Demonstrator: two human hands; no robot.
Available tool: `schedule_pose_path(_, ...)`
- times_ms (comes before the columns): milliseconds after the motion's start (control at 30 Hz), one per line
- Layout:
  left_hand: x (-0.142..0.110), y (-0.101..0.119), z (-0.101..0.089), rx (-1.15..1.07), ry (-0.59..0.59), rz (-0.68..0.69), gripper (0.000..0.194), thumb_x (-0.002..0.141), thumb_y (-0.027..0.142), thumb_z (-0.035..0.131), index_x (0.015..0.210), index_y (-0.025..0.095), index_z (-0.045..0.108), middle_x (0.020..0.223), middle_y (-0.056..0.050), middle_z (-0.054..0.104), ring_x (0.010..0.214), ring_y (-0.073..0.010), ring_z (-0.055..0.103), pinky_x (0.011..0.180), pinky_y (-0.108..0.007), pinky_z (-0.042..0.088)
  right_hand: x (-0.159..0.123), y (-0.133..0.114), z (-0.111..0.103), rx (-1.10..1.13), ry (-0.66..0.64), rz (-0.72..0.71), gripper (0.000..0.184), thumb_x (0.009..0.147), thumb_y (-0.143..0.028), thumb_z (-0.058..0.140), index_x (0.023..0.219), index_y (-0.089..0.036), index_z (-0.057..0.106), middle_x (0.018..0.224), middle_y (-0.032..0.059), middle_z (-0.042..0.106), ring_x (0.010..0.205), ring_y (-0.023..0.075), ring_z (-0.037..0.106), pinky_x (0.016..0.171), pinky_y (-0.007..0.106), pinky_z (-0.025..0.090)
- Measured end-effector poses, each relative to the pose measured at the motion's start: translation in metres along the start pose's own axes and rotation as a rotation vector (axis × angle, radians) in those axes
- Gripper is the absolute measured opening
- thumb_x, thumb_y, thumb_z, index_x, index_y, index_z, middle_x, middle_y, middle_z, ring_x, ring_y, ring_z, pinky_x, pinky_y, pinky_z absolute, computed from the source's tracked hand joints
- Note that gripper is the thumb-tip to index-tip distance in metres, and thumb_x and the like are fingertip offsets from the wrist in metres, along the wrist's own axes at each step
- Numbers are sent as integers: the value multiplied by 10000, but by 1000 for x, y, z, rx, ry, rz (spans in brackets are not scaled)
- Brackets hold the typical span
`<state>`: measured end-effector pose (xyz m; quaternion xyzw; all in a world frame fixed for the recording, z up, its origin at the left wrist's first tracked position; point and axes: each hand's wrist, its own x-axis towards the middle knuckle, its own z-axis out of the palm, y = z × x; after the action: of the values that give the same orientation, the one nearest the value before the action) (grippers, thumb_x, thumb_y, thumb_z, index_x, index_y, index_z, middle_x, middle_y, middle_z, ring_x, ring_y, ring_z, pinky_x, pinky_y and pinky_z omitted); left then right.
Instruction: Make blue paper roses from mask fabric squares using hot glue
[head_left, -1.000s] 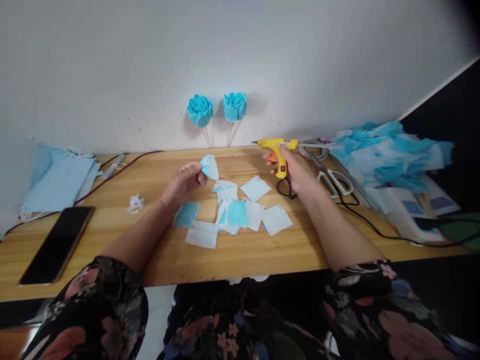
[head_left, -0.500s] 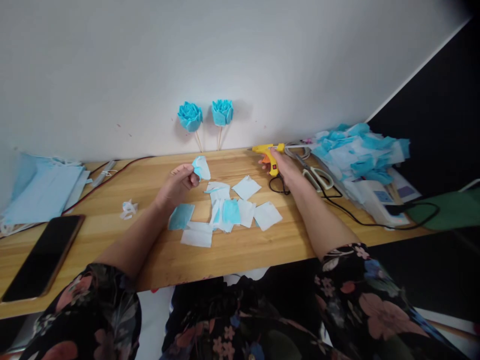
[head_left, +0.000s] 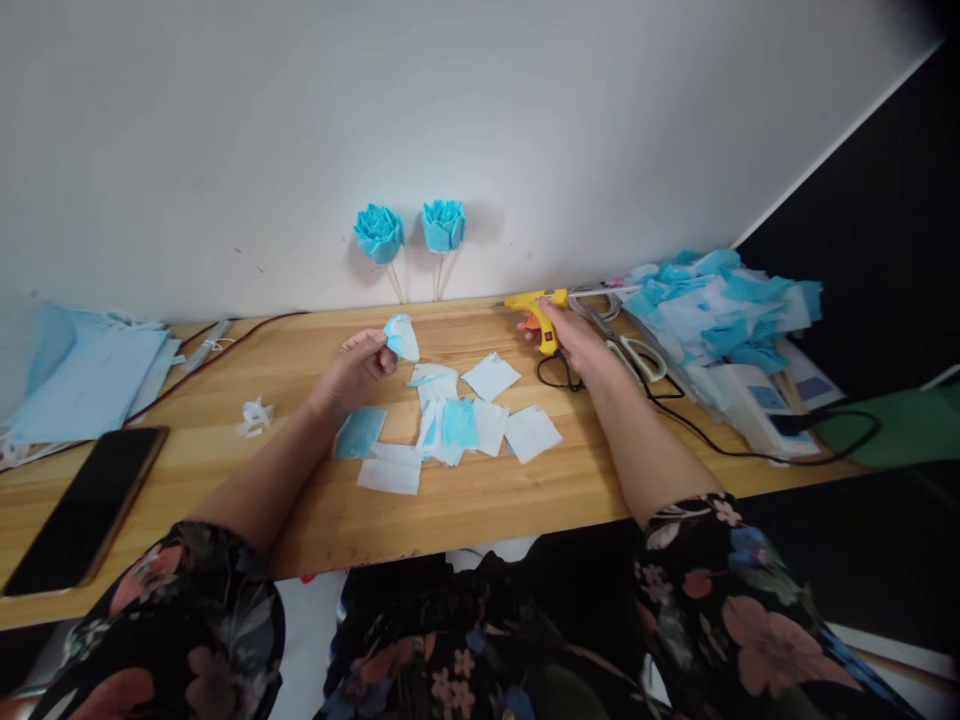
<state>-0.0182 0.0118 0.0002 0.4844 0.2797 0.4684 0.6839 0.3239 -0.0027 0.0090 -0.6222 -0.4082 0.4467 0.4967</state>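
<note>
My left hand [head_left: 360, 365] pinches a small blue-and-white fabric petal [head_left: 403, 338] between thumb and fingers, held above the table. On the right, my right hand [head_left: 568, 337] is wrapped round the handle of a yellow glue gun [head_left: 534, 303]. Its nozzle points left, and a clear glue stick sticks out at its back. Below and between my hands lie several blue and white fabric squares [head_left: 459, 424], some overlapping. Two blue fabric flowers on sticks, one [head_left: 379, 234] at left and one [head_left: 444, 226] at right, lean against the wall.
Flat blue face masks [head_left: 94, 375] and a phone [head_left: 86, 510] lie at the left, near white scraps [head_left: 256, 417]. Scissors [head_left: 639, 358], a black cable [head_left: 712, 440] and a heap of blue and white pieces [head_left: 724, 305] occupy the right side of the wooden table [head_left: 525, 500].
The view has shifted very slightly. Both hands keep their places, still holding the fabric petal and the glue gun.
</note>
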Motion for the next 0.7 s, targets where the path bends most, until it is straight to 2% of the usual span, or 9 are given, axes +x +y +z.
schedule_pose_path(200, 0, -2, -1, 16, -28, 22, 367, 810, 419, 766, 631, 141, 605, 594, -11, 564, 592, -95, 527, 600, -220, 415, -2, -8, -5, -94, 66, 61, 368, 1031, -405, 473, 874, -155, 693, 727, 47, 736, 480, 69, 590, 432, 153, 412)
schedule_pose_path(333, -1, -1, 0, 22, -16, 11, 372, 795, 433, 778, 640, 140, 607, 589, -6, 568, 579, -93, 530, 585, -219, 405, -2, -9, -11, -201, 29, 63, 439, 1050, -392, 393, 845, -144, 692, 671, 57, 703, 492, 86, 568, 473, 175, 442)
schedule_pose_path(433, -2, 1, 4, 13, -9, 10, 378, 762, 433, 807, 642, 137, 605, 571, -3, 568, 562, -91, 530, 567, -219, 395, 0, -10, -18, -502, 93, 41, 468, 1035, -449, 395, 857, -149, 707, 773, 112, 744, 640, 160, 666, 584, 243, 511)
schedule_pose_path(500, -4, 2, 6, 5, -6, 10, 375, 755, 431, 815, 651, 138, 605, 569, -2, 571, 558, -92, 532, 561, -221, 394, 1, -12, -22, -736, 162, 26, 493, 1012, -495, 429, 848, -134, 722, 864, 182, 758, 838, 261, 727, 722, 325, 546)
schedule_pose_path(567, -4, 3, 8, -1, -8, 1, 370, 760, 427, 814, 660, 140, 603, 569, -1, 573, 554, -90, 529, 554, -220, 390, 1, -15, -26, -982, 213, 13, 537, 997, -517, 444, 828, -98, 734, 947, 265, 745, 1013, 365, 714, 853, 418, 530)
schedule_pose_path(633, -5, 3, 9, -7, -12, -7, 374, 760, 429, 816, 658, 142, 600, 568, -1, 574, 551, -89, 529, 552, -219, 393, -1, -19, -30, -1198, 258, -12, 580, 998, -516, 424, 820, -64, 740, 1000, 327, 725, 1071, 422, 690, 894, 477, 499)
schedule_pose_path(700, -5, 3, 11, -12, -19, -10, 381, 753, 434, 826, 653, 143, 601, 563, -2, 575, 547, -89, 531, 550, -218, 397, -4, -21, -33, -1215, 279, -132, 582, 998, -501, 430, 789, -54, 738, 950, 354, 716, 1046, 424, 690, 858, 475, 481)
